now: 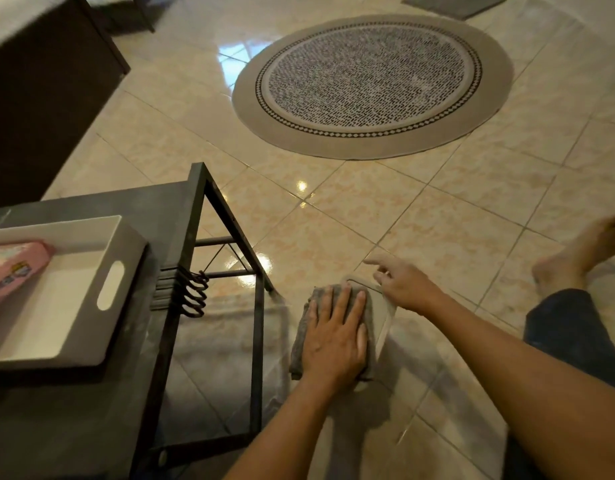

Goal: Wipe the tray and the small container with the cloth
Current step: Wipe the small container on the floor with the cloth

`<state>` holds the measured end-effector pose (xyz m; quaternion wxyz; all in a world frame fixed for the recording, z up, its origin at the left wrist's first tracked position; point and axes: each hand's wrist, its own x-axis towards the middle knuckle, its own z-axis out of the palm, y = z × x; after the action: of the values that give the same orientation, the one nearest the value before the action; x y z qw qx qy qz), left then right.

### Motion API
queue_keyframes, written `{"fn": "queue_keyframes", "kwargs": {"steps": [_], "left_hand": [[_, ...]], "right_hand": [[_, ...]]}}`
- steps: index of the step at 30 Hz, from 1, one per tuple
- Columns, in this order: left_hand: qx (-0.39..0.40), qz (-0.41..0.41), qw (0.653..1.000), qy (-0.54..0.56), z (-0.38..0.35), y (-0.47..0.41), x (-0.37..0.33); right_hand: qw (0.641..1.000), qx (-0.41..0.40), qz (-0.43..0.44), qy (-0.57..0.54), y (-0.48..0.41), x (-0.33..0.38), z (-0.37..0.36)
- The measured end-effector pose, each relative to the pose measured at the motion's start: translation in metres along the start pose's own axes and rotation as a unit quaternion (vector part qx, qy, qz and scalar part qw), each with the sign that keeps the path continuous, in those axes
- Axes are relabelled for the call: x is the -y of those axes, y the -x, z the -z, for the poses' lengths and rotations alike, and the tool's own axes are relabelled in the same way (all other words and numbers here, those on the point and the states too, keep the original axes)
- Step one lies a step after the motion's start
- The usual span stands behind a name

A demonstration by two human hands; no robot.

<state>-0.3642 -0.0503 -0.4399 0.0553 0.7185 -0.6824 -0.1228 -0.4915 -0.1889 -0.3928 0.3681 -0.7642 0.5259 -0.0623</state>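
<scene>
On the floor tiles lies a small pale container [383,315], flat and rectangular, mostly covered by a folded grey cloth [300,341]. My left hand [334,336] presses flat on the cloth with its fingers spread over it. At the container's far right edge, my right hand [405,285] steadies it, index finger stretched out. The white tray [120,258], with a cut-out handle, sits on a dark low table [181,209] at the left, apart from both hands.
A pink packet [11,268] lies inside the tray. The table's black metal frame [256,341] stands just left of the cloth. A round patterned rug [372,84] lies farther out on the floor. A bare foot [583,251] and my leg are at the right.
</scene>
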Motion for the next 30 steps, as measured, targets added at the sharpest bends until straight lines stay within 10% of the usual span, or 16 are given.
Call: {"fn": "queue_keyframes", "kwargs": {"steps": [5,14,30], "left_hand": [[0.005,-0.051,0.999,-0.013,0.0,0.002,0.007],[0.027,0.037,0.999,0.029,0.002,-0.007,-0.022],[0.014,0.134,0.991,0.011,-0.006,-0.006,-0.028]], "right_hand": [[0.975,0.207,0.012,0.083,-0.027,0.008,0.006],[0.986,0.01,-0.082,-0.142,0.002,-0.028,-0.009],[0.974,0.097,-0.07,-0.194,0.03,-0.034,-0.005]]}}
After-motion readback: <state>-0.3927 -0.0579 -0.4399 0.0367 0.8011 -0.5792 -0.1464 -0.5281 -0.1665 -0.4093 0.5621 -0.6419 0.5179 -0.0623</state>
